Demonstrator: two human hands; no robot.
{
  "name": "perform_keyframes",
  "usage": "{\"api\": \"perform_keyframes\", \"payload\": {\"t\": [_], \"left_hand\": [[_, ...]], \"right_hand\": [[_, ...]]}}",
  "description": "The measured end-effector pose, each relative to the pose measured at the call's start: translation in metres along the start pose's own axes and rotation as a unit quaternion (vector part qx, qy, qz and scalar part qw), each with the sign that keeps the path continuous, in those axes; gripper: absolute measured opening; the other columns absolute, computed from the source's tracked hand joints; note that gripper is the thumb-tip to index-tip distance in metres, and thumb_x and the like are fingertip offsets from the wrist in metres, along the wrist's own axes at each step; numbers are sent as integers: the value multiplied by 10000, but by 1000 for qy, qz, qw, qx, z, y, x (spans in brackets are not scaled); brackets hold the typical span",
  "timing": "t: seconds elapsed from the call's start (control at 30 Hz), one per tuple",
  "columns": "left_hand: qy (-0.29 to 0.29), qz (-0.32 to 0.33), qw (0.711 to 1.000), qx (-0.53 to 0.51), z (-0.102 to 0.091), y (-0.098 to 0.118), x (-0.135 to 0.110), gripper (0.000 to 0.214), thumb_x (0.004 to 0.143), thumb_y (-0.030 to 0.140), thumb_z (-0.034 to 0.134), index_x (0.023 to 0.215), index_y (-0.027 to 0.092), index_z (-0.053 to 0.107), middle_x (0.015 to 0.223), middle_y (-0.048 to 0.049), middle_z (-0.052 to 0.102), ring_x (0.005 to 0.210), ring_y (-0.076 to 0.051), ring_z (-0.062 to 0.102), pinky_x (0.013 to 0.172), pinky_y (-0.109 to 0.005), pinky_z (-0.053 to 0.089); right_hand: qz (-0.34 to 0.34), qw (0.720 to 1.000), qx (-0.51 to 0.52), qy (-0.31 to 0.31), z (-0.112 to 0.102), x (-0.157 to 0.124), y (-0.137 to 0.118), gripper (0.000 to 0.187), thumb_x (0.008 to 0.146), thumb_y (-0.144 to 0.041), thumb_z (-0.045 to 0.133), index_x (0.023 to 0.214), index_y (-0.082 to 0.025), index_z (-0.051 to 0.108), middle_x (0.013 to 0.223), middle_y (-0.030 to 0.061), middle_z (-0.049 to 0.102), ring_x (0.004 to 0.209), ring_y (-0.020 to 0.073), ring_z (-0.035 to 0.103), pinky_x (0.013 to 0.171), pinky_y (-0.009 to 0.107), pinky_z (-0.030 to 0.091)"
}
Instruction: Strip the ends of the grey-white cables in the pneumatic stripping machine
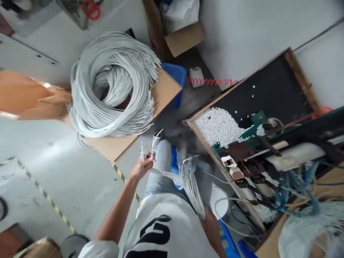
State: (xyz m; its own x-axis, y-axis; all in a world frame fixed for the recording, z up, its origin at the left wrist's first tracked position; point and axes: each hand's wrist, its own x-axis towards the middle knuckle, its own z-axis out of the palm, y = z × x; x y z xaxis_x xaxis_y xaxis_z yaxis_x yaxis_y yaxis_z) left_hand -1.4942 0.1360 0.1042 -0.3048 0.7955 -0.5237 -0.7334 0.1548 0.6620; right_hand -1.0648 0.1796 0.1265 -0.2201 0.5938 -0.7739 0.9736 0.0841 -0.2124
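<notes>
My left hand is closed around a small bunch of white cable ends that stick up above the fingers. One cable stands apart at the fingertips and bends away to the right. From that hand the strands run across my lap into a thick bundle of white cables draped over my right leg. Low beside that bundle's lower end is my right hand; its fingers are hidden, so its grip does not show.
A big coil of white cables lies on a cardboard box ahead to the left. At right, a wood-framed tray holds a heap of small white pieces beside a machine with blue tubes. A white bucket stands by my right leg.
</notes>
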Motion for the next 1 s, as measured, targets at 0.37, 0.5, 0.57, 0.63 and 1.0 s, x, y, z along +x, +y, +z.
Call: {"api": "perform_keyframes", "payload": {"t": [0.37, 0.5, 0.57, 0.63, 1.0], "left_hand": [[-154, -18, 987, -35, -62, 170, -13, 168, 908, 288, 658, 925, 131, 602, 793, 11, 591, 504, -63, 448, 434, -186, 385], [-170, -31, 985, -23, -73, 219, -6, 188, 903, 313, 658, 924, 140, 586, 783, 17, 584, 475, -55, 394, 420, -184, 336], [-175, -44, 984, -8, -75, 241, -4, 201, 898, 329, 660, 920, 145, 581, 774, 19, 579, 476, -58, 386, 425, -190, 324], [-190, -63, 980, 13, -72, 261, 0, 210, 885, 335, 672, 908, 148, 577, 765, 20, 579, 483, -64, 385, 436, -196, 310], [-383, -208, 889, 143, 31, 285, 41, 252, 819, 349, 747, 885, 152, 605, 753, -37, 661, 466, -54, 318, 456, -237, 186]], "right_hand": [[3, 992, -128, -15, -48, -51, -176, 284, 868, -345, 651, 1106, -202, 598, 1020, 26, 673, 942, 192, 667, 827, 369, 550], [24, 991, -128, -15, -48, -74, -232, 286, 874, -356, 643, 1109, -201, 594, 993, 18, 673, 908, 183, 670, 805, 358, 549], [28, 993, -118, -17, -47, -88, -254, 283, 883, -375, 630, 1101, -196, 599, 1006, 23, 671, 927, 183, 662, 822, 370, 548], [37, 994, -103, -15, -46, -104, -272, 276, 889, -389, 621, 1084, -194, 606, 1019, 28, 670, 944, 183, 655, 837, 379, 546], [197, 978, 36, 62, 0, -188, -316, 319, 879, -387, 636, 1132, -197, 598, 992, 24, 678, 933, 193, 668, 847, 396, 545]]}}
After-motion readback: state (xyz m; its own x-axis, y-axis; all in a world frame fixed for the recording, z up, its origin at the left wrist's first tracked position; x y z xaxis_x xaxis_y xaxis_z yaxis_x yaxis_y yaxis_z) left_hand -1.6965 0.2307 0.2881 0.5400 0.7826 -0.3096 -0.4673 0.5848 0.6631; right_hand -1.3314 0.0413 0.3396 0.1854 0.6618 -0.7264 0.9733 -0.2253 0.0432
